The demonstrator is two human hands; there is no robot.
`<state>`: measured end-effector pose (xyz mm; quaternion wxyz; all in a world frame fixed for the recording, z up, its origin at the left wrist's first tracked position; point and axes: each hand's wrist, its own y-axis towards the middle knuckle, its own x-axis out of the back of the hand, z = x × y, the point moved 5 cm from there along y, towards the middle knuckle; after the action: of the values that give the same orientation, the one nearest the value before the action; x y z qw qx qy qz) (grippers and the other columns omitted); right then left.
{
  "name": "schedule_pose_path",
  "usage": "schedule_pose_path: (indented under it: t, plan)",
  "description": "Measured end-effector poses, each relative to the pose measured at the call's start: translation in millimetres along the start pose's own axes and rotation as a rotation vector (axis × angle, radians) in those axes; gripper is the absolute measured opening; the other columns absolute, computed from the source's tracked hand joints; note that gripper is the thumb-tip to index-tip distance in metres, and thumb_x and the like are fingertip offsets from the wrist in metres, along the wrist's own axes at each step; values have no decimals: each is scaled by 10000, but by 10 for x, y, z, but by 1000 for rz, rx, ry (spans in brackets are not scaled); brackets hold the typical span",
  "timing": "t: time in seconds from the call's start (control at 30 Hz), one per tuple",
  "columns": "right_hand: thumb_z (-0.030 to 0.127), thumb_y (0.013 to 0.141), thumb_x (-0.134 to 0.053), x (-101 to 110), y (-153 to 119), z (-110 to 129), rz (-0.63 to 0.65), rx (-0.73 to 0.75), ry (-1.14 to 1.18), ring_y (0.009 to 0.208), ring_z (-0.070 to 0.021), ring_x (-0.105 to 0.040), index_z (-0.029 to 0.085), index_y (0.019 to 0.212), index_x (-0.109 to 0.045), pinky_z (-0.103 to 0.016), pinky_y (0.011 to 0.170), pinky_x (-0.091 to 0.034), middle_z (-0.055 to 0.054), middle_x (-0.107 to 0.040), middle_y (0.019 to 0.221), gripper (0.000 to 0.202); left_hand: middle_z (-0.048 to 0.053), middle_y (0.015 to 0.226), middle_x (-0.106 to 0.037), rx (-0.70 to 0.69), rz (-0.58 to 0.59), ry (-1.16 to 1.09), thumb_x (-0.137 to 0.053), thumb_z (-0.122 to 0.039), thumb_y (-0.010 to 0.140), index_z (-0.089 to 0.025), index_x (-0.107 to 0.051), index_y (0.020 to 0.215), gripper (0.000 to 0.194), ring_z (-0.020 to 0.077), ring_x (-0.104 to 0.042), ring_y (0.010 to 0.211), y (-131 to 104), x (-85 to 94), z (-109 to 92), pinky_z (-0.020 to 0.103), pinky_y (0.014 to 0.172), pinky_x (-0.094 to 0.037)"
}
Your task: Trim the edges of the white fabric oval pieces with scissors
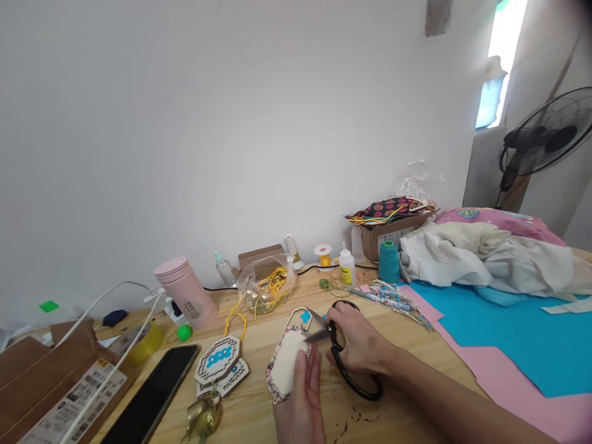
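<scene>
My left hand (303, 385) grips a cream panel (289, 364) with cut corners and a ruffled, patterned fabric edge. Its thumb lies over the panel's face. My right hand (354, 336) is closed round the handles of black-handled scissors (345, 367). The scissor blades stand apart, and their tips are at the upper right edge of the panel. Just behind the panel lies a white piece with a blue flower cutout (303, 317). To the left are octagonal wooden ornaments (219, 357) with blue centres, a yellow cord and brass-coloured bells (203, 416).
A black phone (152, 394) and an opened cardboard box (60, 388) lie at left, near a pink tumbler (187, 290). Behind are a bag of bells (268, 287), a glue bottle (346, 265) and teal thread (389, 262). Blue sheets (509, 333) and white cloth (485, 253) cover the right side.
</scene>
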<state>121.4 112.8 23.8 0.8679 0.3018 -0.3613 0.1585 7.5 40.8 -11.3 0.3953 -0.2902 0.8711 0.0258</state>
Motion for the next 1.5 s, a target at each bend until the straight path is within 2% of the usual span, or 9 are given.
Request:
schedule_pose_path:
  t: [0.07, 0.13, 0.2, 0.3, 0.43, 0.6, 1.03, 1.5]
  plan:
    - [276, 568, -638, -45, -9, 35, 32, 38, -41, 750, -180, -433, 185, 792, -503, -268, 641, -342, -29, -475, 815, 278, 73, 1168, -573, -45, 53, -5, -603, -132, 693, -248, -475, 1155, 493, 205, -576, 989, 9, 3, 5, 283, 785, -513]
    - [264, 596, -612, -64, -8, 46, 31, 41, -47, 731, -172, -437, 185, 786, -504, -259, 622, -334, -25, -477, 795, 232, 93, 1163, -573, -45, 104, -2, -622, -153, 680, -227, -456, 1176, 529, 228, -579, 983, 8, -2, 21, 311, 800, -508]
    - [240, 602, -600, -71, -1, 32, 22, 27, -36, 721, -166, -443, 186, 791, -505, -251, 611, -332, -22, -478, 784, 218, 112, 1070, -625, -5, 122, 6, -631, -141, 666, -188, -441, 1186, 556, 244, -609, 922, -1, -3, 34, 330, 791, -513]
    - [228, 593, -594, -78, 8, 3, 15, 25, -33, 714, -164, -451, 187, 793, -509, -247, 607, -333, -21, -482, 776, 221, 109, 883, -688, 64, 87, 38, -593, -87, 684, -140, -427, 1188, 533, 245, -640, 836, -24, 11, 31, 328, 750, -530]
    - [240, 603, -573, -84, 13, -26, 8, 16, -45, 712, -164, -462, 187, 793, -515, -247, 603, -333, -24, -490, 773, 205, 96, 798, -702, 99, 59, 86, -512, -27, 728, -132, -427, 1181, 473, 235, -649, 808, -45, 20, 9, 314, 723, -539]
    - [212, 574, -568, -99, 17, -15, 45, 37, -76, 714, -168, -466, 187, 785, -524, -246, 601, -325, -25, -499, 769, 217, 104, 785, -705, 110, 42, 88, -472, -7, 755, -108, -419, 1181, 441, 222, -651, 802, -42, 27, -3, 302, 723, -538]
    - [205, 557, -564, -114, 44, -32, 54, -38, -103, 730, -170, -477, 183, 806, -535, -237, 610, -317, -28, -514, 784, 252, 94, 772, -709, 128, 49, 65, -441, -11, 780, -122, -400, 1201, 438, 199, -650, 809, -53, -19, -34, 276, 726, -534]
    - [193, 543, -555, -121, 52, -44, 51, -74, -145, 726, -171, -478, 191, 818, -547, -238, 584, -298, -24, -516, 781, 275, 98, 862, -698, 90, 69, 108, -475, -21, 760, -145, -439, 1176, 436, 211, -634, 861, -14, 3, -37, 353, 843, -476]
